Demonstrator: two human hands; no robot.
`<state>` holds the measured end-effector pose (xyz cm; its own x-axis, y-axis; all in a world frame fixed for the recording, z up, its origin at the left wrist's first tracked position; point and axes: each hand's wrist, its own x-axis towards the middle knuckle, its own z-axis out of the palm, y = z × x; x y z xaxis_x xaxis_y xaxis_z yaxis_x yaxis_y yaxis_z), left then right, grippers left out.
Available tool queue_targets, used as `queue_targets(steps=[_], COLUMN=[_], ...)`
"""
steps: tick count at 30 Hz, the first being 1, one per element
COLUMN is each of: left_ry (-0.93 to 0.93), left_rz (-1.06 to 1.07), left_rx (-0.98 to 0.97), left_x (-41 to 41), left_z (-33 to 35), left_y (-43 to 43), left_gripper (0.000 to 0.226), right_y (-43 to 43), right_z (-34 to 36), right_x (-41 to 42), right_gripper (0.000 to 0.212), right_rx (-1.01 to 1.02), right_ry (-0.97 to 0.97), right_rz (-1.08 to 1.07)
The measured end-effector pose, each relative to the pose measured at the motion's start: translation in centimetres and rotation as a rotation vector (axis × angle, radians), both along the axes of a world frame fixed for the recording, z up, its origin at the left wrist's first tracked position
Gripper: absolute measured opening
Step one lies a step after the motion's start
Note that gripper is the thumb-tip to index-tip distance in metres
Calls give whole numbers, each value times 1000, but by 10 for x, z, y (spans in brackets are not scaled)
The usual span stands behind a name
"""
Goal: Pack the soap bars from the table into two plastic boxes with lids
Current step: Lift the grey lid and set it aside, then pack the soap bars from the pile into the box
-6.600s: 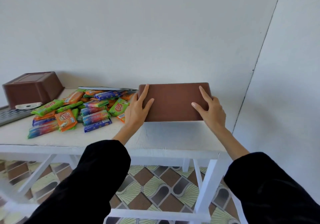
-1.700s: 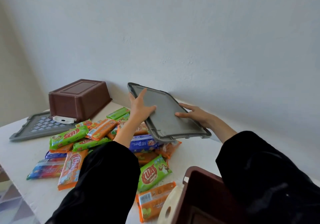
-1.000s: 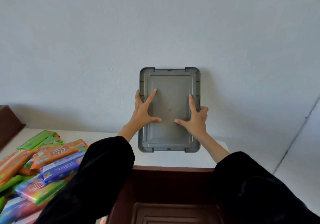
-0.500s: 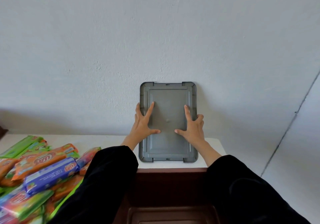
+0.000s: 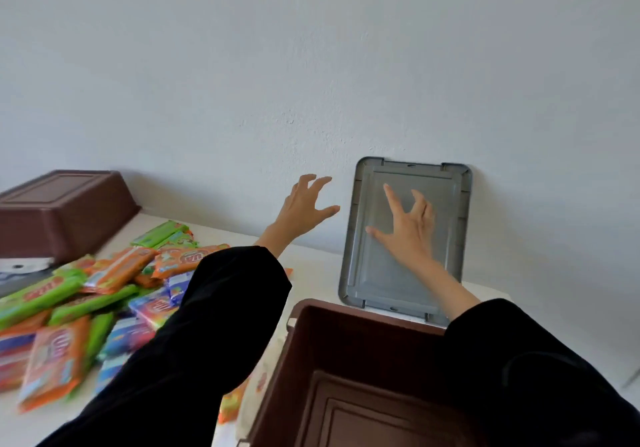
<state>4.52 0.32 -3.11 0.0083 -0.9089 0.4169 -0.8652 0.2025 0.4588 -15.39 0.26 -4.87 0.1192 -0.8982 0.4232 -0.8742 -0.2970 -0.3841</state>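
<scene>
Left grip (image 5: 308, 204) came off lid (image 5: 381, 273), spread wide, empty. Right grip (image 5: 408, 228) touched lid with straight fingers, lid leaning on wall. We judged: release slowly, else lid slides. Soaps (image 5: 104, 290) heaped on surface (image 5: 318, 280) left of open box (image 5: 346, 360).

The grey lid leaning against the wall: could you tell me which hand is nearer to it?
Right. The right hand is spread over the grey lid; the left hand hovers clear of its left edge.
</scene>
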Motion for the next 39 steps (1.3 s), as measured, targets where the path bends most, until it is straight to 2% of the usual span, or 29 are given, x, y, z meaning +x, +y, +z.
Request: queue_targets(steps=[2,5,11,15,18,22,26,28,32,36,39], left_ry=[-7,26,140,179,157,35,-46,-101,-117,-16,61], left_rz=[88,252,613,690,755,776,851,902,870,790,795], left_rx=[-14,29,180,297,409,499,521,480,416,321,253], left_x=[33,87,174,195,209,215,226,231,249,264,264], left_z=[7,5,-14,-37,-61,-81,-94,-93,-88,-85,-78], left_y=[21,68,169,195,192,174,155,147,128,119,118], left_gripper=[52,43,44,43,56,51,53,53,57,58,58], right_y=[4,19,59,76,77,70,66,62,50,46,49], right_z=[3,0,-17,-29,-41,-48,-49,-47,-38,-35,-31], right_x=[37,98,193,225,233,230,232,234,238,241,244], right_gripper=[81,76,74,77,77,72,65,64,68,73,79], right_rx=[56,161,372,423,445,384,366,347,318,345,346], right_ry=[4,18,133,245,353,523,595,619,596,589,513], right_rz=[146,376,818,996,1003,991,946,942,959,964,953])
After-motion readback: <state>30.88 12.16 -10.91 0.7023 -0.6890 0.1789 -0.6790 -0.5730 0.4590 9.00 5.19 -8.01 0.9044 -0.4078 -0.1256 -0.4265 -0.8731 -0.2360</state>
